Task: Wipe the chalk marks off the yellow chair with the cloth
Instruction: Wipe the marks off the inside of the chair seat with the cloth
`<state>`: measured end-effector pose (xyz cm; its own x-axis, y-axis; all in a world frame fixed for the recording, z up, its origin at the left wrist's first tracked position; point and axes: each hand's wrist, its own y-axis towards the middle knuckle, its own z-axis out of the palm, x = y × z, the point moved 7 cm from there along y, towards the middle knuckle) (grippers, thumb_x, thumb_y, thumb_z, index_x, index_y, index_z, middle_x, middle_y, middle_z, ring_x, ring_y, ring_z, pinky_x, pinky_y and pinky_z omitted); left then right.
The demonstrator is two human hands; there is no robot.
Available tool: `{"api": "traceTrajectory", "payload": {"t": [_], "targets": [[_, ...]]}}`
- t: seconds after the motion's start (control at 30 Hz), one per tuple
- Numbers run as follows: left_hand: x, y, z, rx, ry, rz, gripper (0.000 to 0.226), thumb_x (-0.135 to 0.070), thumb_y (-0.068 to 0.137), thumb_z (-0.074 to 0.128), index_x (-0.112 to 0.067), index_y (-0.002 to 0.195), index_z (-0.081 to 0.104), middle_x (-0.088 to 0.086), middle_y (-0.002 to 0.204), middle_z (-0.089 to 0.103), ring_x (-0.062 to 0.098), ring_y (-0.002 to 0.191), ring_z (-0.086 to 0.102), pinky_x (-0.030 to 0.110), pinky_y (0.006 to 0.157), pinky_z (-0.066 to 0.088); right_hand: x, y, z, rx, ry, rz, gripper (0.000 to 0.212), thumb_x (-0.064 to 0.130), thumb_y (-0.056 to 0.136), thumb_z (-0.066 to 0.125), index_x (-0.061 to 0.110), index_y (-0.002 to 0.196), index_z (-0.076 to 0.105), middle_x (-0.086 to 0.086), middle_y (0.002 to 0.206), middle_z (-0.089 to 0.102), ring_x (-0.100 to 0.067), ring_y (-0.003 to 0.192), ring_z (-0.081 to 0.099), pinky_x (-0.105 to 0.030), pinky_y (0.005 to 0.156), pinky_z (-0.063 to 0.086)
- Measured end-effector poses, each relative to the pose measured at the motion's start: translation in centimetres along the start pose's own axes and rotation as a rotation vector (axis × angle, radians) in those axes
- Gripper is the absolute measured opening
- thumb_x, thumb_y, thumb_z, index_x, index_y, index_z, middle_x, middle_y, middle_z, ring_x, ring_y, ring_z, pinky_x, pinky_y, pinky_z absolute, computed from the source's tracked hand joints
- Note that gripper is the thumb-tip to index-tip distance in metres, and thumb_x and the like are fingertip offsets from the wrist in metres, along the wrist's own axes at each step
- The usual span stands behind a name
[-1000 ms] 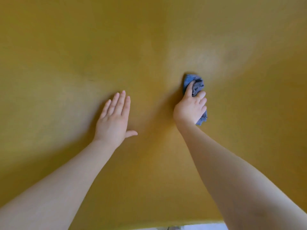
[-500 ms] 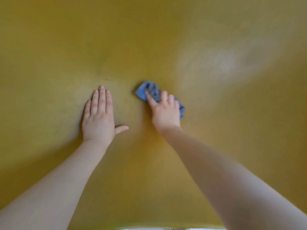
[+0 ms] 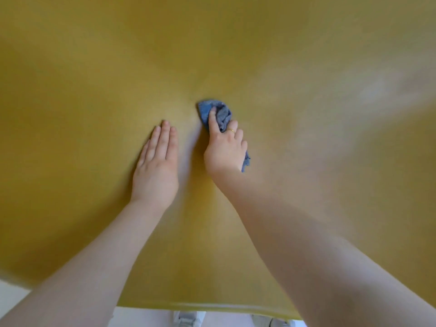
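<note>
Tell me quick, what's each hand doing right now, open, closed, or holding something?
Left hand: open, fingers straight, flat on the yellow chair.
Right hand: closed on the blue cloth, pressing it against the chair.

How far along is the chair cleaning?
Partway, it seems. Done: the yellow chair around the hands looks free of marks. In hand: the right hand grips the blue cloth against the seat, while the left hand rests flat beside it. Left: a pale, chalky haze at upper right, though it could be glare.
</note>
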<state>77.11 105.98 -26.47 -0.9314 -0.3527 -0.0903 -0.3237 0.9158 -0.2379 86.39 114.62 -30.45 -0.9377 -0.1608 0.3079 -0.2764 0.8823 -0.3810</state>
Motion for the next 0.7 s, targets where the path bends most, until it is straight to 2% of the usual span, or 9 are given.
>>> {"api": "traceTrajectory", "payload": {"t": [0.13, 0.2, 0.23, 0.3, 0.37, 0.5, 0.57, 0.63, 0.7], "targets": [[0.8, -0.5, -1.3, -0.057, -0.243, -0.024, 0.067, 0.009, 0.088, 0.040, -0.004, 0.148, 0.014, 0.008, 0.158, 0.008, 0.019, 0.147, 0.008, 0.019, 0.114, 0.004, 1.2, -2.0, 0.5, 0.191, 0.073, -0.169, 0.055, 0.026, 0.096, 0.038, 0.035, 0.145, 0.015, -0.016, 0.137, 0.033, -0.033, 0.119, 0.037, -0.039, 0.097, 0.034], [0.5, -1.0, -1.7, -0.048, -0.482, -0.083, 0.053, 0.005, 0.093, 0.036, -0.004, 0.145, 0.029, 0.008, 0.155, 0.023, 0.019, 0.143, 0.023, 0.013, 0.108, 0.014, 0.2, -3.0, -0.9, 0.301, 0.441, -0.091, 0.046, 0.035, 0.096, 0.040, 0.033, 0.142, 0.031, -0.011, 0.139, 0.038, -0.030, 0.126, 0.035, -0.037, 0.106, 0.031], [0.0, -1.3, -2.0, -0.049, -0.589, -0.092, 0.045, 0.000, 0.096, 0.036, -0.004, 0.141, 0.037, 0.009, 0.150, 0.033, 0.020, 0.139, 0.031, 0.010, 0.103, 0.017, -0.3, -3.5, -1.9, 0.332, 0.710, -0.009, 0.044, 0.029, 0.097, 0.039, 0.031, 0.140, 0.035, -0.005, 0.137, 0.044, -0.025, 0.124, 0.040, -0.035, 0.107, 0.033], [-1.4, -1.7, -2.7, -0.035, -0.764, -0.112, 0.037, -0.009, 0.099, 0.037, -0.006, 0.133, 0.048, 0.006, 0.138, 0.048, 0.019, 0.129, 0.043, 0.006, 0.094, 0.023, -1.1, -4.4, -3.9, 0.378, 1.169, 0.089, 0.048, 0.005, 0.095, 0.036, 0.025, 0.139, 0.037, 0.004, 0.113, 0.057, -0.019, 0.094, 0.055, -0.029, 0.084, 0.046], [-2.9, -2.1, -3.3, 0.020, -0.933, -0.149, 0.033, -0.019, 0.100, 0.038, -0.013, 0.128, 0.054, -0.002, 0.127, 0.055, 0.014, 0.120, 0.050, 0.009, 0.090, 0.032, -1.8, -5.1, -6.0, 0.399, 1.380, 0.072, 0.056, -0.011, 0.091, 0.034, 0.024, 0.134, 0.036, 0.000, 0.095, 0.056, -0.016, 0.071, 0.057, -0.022, 0.061, 0.049], [-6.4, -2.4, -3.8, 0.184, -1.367, -0.234, 0.025, -0.048, 0.089, 0.046, -0.033, 0.108, 0.054, -0.008, 0.114, 0.063, 0.011, 0.108, 0.060, 0.031, 0.097, 0.046, -3.4, -6.7, -9.0, 0.403, 1.342, 0.074, 0.027, 0.000, 0.096, 0.039, 0.013, 0.119, 0.042, -0.002, 0.089, 0.059, -0.013, 0.072, 0.060, -0.018, 0.053, 0.051], [-7.6, -2.6, -4.6, 0.157, -1.451, -0.283, 0.020, -0.038, 0.087, 0.060, -0.028, 0.102, 0.052, -0.010, 0.104, 0.063, -0.001, 0.092, 0.064, 0.019, 0.086, 0.051, -4.0, -7.3, -10.3, 0.415, 1.172, 0.023, 0.014, 0.006, 0.097, 0.041, 0.012, 0.104, 0.052, 0.002, 0.079, 0.059, -0.002, 0.063, 0.058, -0.015, 0.054, 0.044], [-8.3, -2.6, -5.5, 0.080, -1.397, -0.320, 0.018, -0.022, 0.086, 0.065, -0.021, 0.099, 0.052, -0.010, 0.096, 0.062, -0.007, 0.076, 0.063, 0.007, 0.070, 0.049, -4.7, -7.4, -11.6, 0.387, 1.061, -0.019, 0.016, 0.013, 0.097, 0.043, 0.020, 0.090, 0.056, 0.009, 0.071, 0.057, 0.006, 0.055, 0.051, -0.015, 0.057, 0.038], [-8.2, -2.8, -5.9, 0.059, -1.382, -0.370, 0.008, -0.016, 0.090, 0.059, -0.020, 0.087, 0.054, -0.006, 0.090, 0.064, 0.004, 0.080, 0.064, 0.016, 0.077, 0.051, -5.8, -7.5, -12.7, 0.359, 1.099, -0.016, 0.021, 0.015, 0.098, 0.042, 0.022, 0.083, 0.055, 0.008, 0.073, 0.058, 0.001, 0.063, 0.053, -0.017, 0.064, 0.040]]}}
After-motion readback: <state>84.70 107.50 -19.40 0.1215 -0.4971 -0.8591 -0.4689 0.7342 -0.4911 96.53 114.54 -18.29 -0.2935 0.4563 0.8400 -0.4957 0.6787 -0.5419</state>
